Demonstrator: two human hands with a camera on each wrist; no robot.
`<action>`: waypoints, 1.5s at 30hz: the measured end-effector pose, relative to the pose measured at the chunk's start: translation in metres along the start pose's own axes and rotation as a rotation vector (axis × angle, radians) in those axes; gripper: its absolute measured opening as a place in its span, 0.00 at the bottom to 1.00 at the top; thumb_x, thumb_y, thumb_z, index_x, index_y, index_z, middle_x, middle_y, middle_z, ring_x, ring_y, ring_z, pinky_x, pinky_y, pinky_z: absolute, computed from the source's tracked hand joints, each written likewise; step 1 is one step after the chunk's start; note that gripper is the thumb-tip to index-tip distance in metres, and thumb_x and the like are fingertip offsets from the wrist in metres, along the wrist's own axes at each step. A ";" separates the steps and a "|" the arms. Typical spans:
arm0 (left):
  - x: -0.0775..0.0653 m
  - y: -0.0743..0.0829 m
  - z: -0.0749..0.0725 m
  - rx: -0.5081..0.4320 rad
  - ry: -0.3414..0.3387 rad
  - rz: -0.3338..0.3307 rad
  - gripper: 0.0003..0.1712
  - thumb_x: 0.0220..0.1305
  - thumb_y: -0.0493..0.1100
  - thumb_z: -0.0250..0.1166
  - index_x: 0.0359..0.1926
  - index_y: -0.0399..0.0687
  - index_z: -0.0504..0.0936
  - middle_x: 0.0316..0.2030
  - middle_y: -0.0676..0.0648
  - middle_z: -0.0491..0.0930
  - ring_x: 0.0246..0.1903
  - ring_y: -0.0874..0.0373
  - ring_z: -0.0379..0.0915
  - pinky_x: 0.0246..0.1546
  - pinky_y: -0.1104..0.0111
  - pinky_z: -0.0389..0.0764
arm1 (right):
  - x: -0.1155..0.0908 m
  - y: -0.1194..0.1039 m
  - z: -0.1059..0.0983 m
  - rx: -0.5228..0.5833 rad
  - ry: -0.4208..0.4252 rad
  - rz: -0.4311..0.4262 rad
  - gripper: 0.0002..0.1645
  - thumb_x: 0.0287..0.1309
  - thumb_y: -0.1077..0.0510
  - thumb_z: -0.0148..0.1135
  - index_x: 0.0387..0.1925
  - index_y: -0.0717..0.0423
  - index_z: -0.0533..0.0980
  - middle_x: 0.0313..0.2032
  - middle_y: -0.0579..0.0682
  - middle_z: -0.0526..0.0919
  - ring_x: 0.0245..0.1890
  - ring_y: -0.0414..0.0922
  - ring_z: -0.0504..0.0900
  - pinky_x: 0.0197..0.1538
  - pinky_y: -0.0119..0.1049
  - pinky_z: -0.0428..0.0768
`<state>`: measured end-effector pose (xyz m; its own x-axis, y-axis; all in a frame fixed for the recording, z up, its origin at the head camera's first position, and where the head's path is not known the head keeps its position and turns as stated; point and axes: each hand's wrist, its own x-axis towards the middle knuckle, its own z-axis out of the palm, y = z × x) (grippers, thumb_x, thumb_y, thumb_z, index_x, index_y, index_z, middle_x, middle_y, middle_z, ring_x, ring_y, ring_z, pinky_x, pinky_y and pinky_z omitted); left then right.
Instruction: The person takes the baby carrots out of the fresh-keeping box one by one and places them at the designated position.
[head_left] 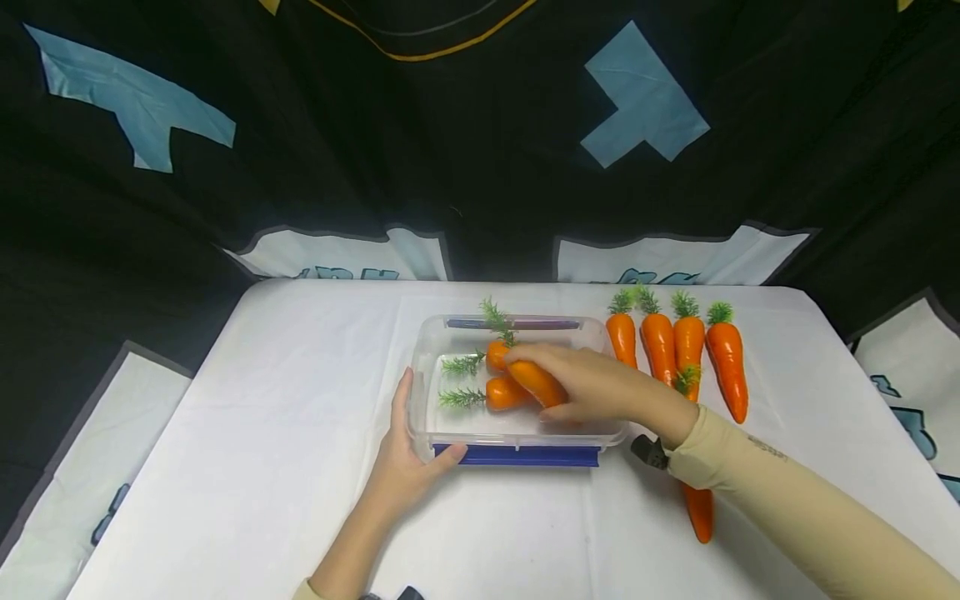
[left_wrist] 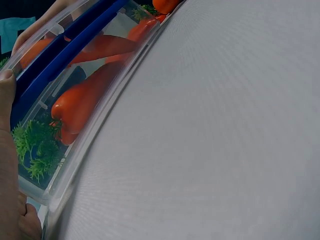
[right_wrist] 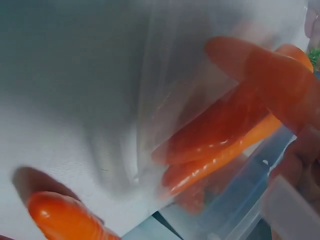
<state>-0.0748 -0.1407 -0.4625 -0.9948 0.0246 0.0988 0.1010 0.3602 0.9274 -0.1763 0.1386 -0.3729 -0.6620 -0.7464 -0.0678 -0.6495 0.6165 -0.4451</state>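
A clear plastic food container (head_left: 517,438) with blue clips stands on the table, its lid off. At its left front corner, my left hand (head_left: 401,471) holds it, fingers along the side wall and thumb by the front clip (head_left: 517,456). Inside the container, my right hand (head_left: 588,383) grips a toy carrot (head_left: 538,382), its leafy top pointing toward the far wall. Beneath and beside it lie more carrots (head_left: 504,394) with green tops to the left, partly hidden by the hand. Through the clear wall, the left wrist view shows carrots (left_wrist: 82,102) lying inside.
Right of the container, several carrots (head_left: 726,367) lie in a row on the white table (head_left: 285,433). Another carrot (head_left: 699,510) lies nearer, partly covered by the right forearm. Black cloth (head_left: 480,167) with blue patches hangs behind the table.
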 end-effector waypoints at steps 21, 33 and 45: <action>0.000 -0.002 0.002 0.005 0.001 0.015 0.68 0.52 0.50 0.76 0.77 0.79 0.33 0.79 0.48 0.46 0.75 0.41 0.51 0.70 0.40 0.58 | -0.045 -0.006 -0.053 0.132 0.380 0.040 0.60 0.49 0.49 0.77 0.74 0.44 0.47 0.49 0.53 0.73 0.36 0.46 0.76 0.36 0.32 0.80; 0.001 0.000 0.001 0.024 0.001 0.015 0.68 0.51 0.51 0.76 0.78 0.75 0.34 0.79 0.48 0.46 0.75 0.41 0.51 0.70 0.39 0.58 | -0.111 0.016 -0.053 0.098 0.451 0.152 0.66 0.44 0.57 0.80 0.75 0.48 0.45 0.49 0.55 0.74 0.36 0.44 0.74 0.33 0.28 0.81; -0.001 0.001 0.001 0.029 0.011 0.013 0.68 0.52 0.51 0.76 0.77 0.77 0.34 0.79 0.48 0.46 0.75 0.40 0.52 0.70 0.38 0.59 | -0.163 0.042 -0.030 0.123 0.396 0.313 0.63 0.43 0.52 0.81 0.73 0.51 0.50 0.43 0.53 0.73 0.32 0.39 0.70 0.29 0.28 0.73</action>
<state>-0.0742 -0.1397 -0.4621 -0.9932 0.0196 0.1147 0.1134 0.3866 0.9153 -0.1070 0.2934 -0.3532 -0.9239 -0.3642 0.1175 -0.3644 0.7435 -0.5607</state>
